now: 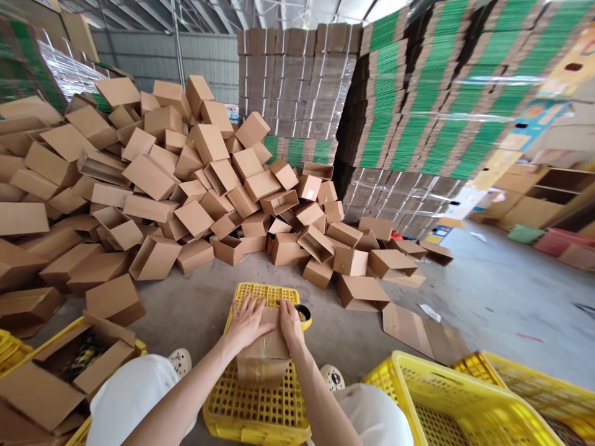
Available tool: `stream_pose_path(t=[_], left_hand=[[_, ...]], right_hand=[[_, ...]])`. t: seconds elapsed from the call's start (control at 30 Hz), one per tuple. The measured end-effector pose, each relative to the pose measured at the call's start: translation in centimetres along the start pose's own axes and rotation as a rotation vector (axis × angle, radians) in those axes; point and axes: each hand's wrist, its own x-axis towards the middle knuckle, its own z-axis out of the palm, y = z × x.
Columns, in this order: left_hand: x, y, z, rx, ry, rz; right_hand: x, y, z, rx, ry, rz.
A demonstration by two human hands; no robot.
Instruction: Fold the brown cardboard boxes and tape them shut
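A small cardboard box (263,365) with shiny clear tape across its near side sits on an upturned yellow plastic crate (223,412) between my knees. My left hand (248,321) lies on the box's top at the far left, fingers spread. Along the right upper edge, my right hand (289,322) is bent over the box, its fingers close together and partly hidden. Just right of that hand, at the crate's edge, is a round ring with a dark inside, which looks like a tape roll (304,313).
A big heap of cardboard boxes (195,217) spreads ahead and left. Bundled flat cartons (418,118) are stacked behind it. An open box (41,390) with dark, patterned contents stands at my left. Yellow crates (446,402) stand at my right, near flattened cardboard (418,331).
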Motion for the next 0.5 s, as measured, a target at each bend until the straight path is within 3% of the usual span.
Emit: stream_pose_path(t=[0.2,0.37,0.5], left_hand=[[-0.8,-0.7,-1.6,0.004,-0.18,0.103],[-0.1,0.2,-2.1,0.003,0.015,0.084],[1.0,2.2,-1.5,0.145,0.142,0.037]], right_hand=[[-0.2,0.1,0.1,0.056,-0.003,0.034],[-0.2,-0.1,0.1,0.103,-0.011,0.06],[-0.1,-0.4,-0.2,0.139,-0.029,0.082]])
